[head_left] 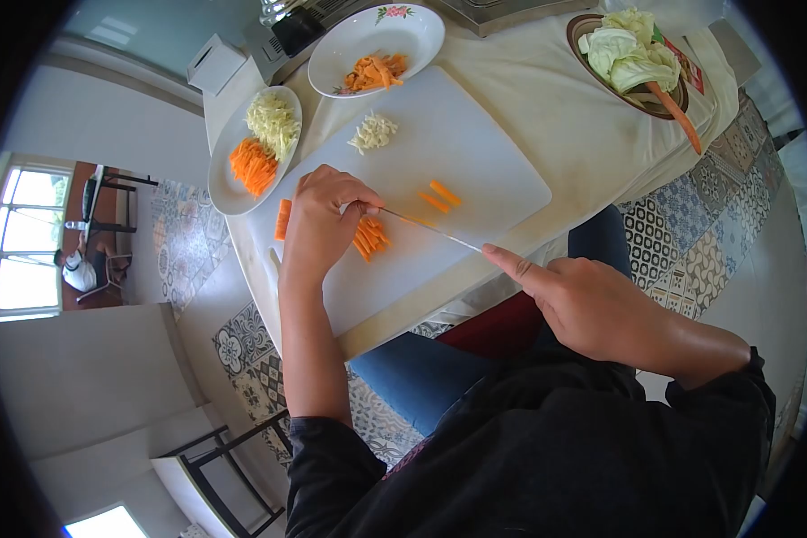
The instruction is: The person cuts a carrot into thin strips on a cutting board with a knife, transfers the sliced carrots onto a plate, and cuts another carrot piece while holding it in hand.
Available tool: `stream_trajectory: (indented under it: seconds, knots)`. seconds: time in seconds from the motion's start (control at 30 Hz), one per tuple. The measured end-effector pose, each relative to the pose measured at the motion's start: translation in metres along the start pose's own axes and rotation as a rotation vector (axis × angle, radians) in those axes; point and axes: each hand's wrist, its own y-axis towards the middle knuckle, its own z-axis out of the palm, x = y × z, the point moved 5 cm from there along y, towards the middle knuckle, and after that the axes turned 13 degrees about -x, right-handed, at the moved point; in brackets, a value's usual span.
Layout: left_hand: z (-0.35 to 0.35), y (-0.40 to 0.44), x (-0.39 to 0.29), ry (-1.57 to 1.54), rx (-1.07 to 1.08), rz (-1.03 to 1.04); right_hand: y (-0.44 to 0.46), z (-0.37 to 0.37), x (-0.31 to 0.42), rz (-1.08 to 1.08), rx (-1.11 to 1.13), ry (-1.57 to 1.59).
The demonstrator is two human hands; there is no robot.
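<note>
A knife [435, 230] spans the gap between my hands, above the cutting board [489, 161]. My right hand [592, 305] is closed around its hidden handle, index finger stretched along the top of the blade. At the blade's other end, the fingers of my left hand [327, 211] are pinched together on the tip. Cut carrot sticks [369, 240] lie beside my left hand, with a carrot chunk [283, 220] on its other side. Two loose carrot strips [439, 195] rest beyond the blade. A small pile of chopped pale vegetable [373, 132] sits farther back on the board.
An oval plate [220, 184] holds shredded carrot and pale green shreds. Behind the board, a flowered bowl [327, 45] contains orange peelings. At the right, a brown-rimmed dish [576, 36] holds cabbage leaves and a carrot [677, 117]. A person [81, 272] sits far off left.
</note>
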Motion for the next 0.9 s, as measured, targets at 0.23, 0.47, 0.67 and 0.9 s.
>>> stream_trajectory:
  seconds: [0.23,0.47,0.67,0.9]
  knots:
    - [-0.006,0.001,0.011,0.036,-0.070,-0.026,0.008,0.021,0.001,0.009,-0.021,-0.001]
    - [-0.007,0.000,-0.005,-0.100,0.024,0.011,0.014,0.027,0.008,0.004,-0.082,-0.007]
    - [0.011,-0.007,-0.021,0.074,0.090,0.155,0.011,0.026,0.009,-0.001,-0.126,0.059]
    - [0.010,-0.008,-0.025,0.108,0.079,0.177,0.007,0.026,0.016,-0.022,-0.158,0.100]
